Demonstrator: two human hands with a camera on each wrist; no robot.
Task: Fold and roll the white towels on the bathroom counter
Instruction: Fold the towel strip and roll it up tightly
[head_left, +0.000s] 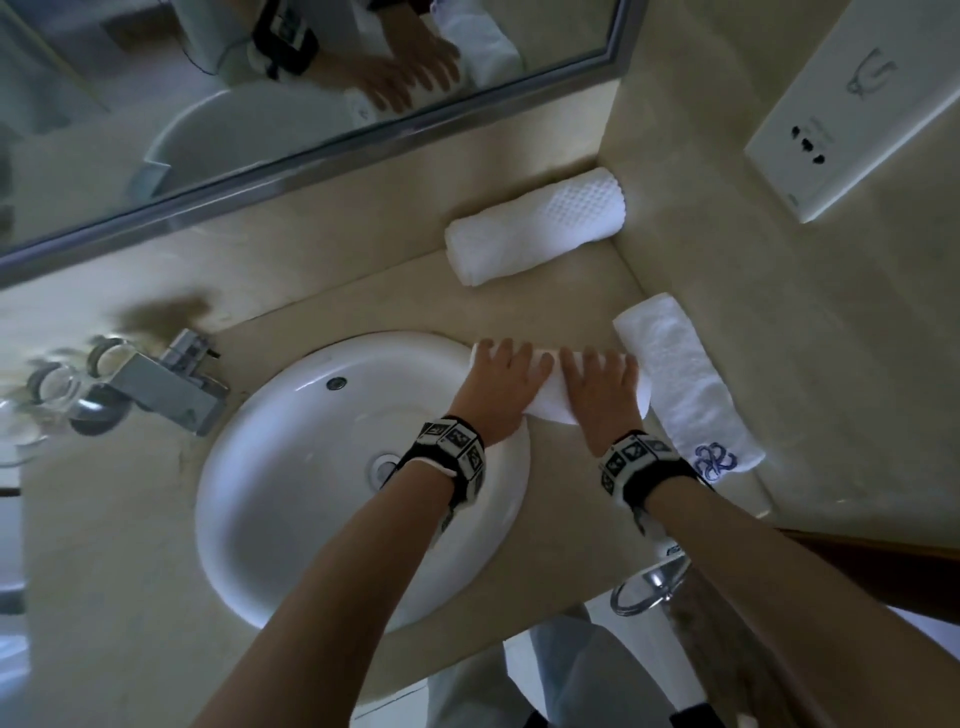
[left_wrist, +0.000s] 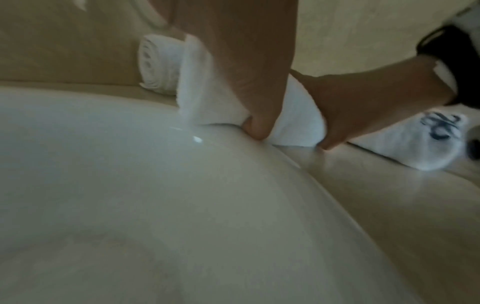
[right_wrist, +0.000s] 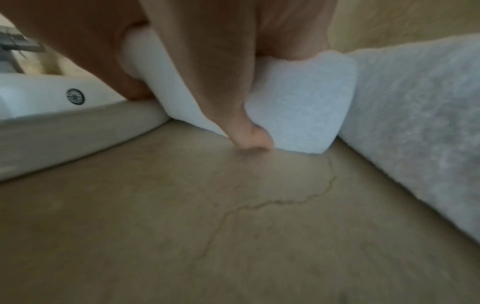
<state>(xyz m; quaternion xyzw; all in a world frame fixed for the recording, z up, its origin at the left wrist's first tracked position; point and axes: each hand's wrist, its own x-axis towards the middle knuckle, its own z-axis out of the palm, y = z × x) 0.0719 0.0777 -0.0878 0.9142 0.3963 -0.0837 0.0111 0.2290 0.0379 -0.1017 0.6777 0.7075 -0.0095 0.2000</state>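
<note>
A white towel roll lies on the beige counter with its left end on the sink rim. My left hand and right hand sit side by side over it, fingers across the top. In the left wrist view my left hand has its thumb tucked at the roll's near side. My right hand does the same on the roll. A finished roll lies at the back corner. A folded towel with a blue emblem touches the roll's right end.
The round white sink fills the counter's left half, with a chrome faucet and glass tumblers behind it. A mirror runs along the back wall. A white socket plate is on the right wall; a chrome ring hangs below the counter edge.
</note>
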